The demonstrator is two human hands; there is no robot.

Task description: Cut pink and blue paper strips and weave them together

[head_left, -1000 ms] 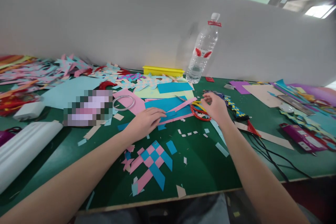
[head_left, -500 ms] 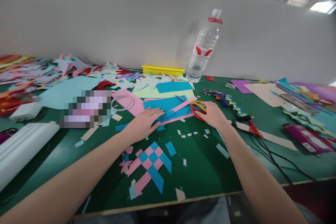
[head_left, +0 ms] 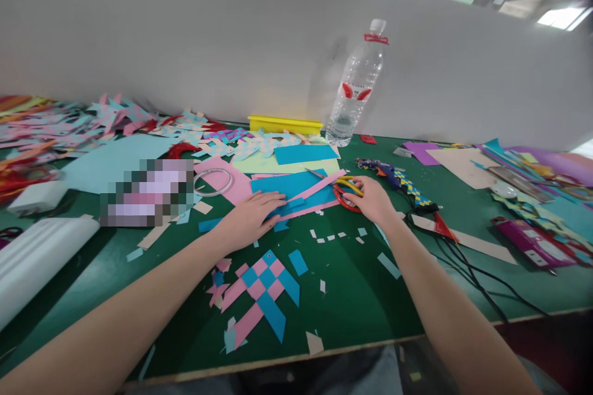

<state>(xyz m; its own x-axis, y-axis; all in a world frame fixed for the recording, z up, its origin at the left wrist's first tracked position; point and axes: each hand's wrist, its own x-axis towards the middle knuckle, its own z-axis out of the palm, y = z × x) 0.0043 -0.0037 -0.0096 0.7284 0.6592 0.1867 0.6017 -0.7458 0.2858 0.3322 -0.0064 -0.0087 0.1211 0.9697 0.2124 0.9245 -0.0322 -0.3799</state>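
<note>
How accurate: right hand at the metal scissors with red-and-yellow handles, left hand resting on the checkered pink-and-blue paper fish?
Wrong for the left hand: the head view shows it on the blue paper; the fish lies apart, nearer the camera. The right hand is at the scissors.

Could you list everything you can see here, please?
Tabletop: one, green, beneath the clutter
Wall: one, grey, behind
Bottle: one, clear, by the wall
Trough-like piece: one, yellow, left of bottle
Paper strips: many, mostly pink and pale blue, far left
Pixelated item: one, mostly mauve, left
Long block: one, white, front left
Ring: one, whitish, left of centre
Blue paper: several pieces, blue, centre
Woven fish: one, pink and blue, front
Scissors: one pair, red-and-yellow handles, centre
Packet-like item: one, magenta, far right
Scraps: many, mixed, scattered
Hands: two, bare; left on blue paper, right at scissors handles
</note>
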